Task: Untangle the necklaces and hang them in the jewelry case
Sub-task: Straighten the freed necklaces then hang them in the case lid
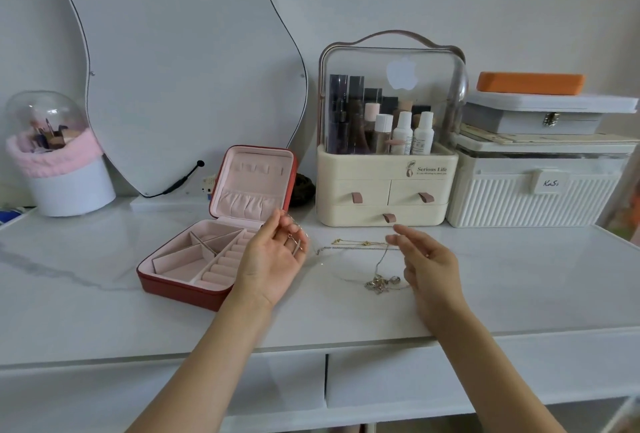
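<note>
We held one thin chain point(294, 235) pinched in our left hand point(273, 259) beside the open jewelry case point(207, 252), likely to lift it toward the lid hooks. Our right hand point(427, 259) hovered with fingers loose and empty over the tangled necklaces point(379, 282) mid-counter, ready to steady them.

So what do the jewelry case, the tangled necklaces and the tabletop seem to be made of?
Jewelry case: red leather-like shell with a faint sheen, matte pink velvety lining. Necklaces: thin metal chains, gold and silver glints. Tabletop: glossy white marble-look slab with grey veins, possibly stone.
</note>
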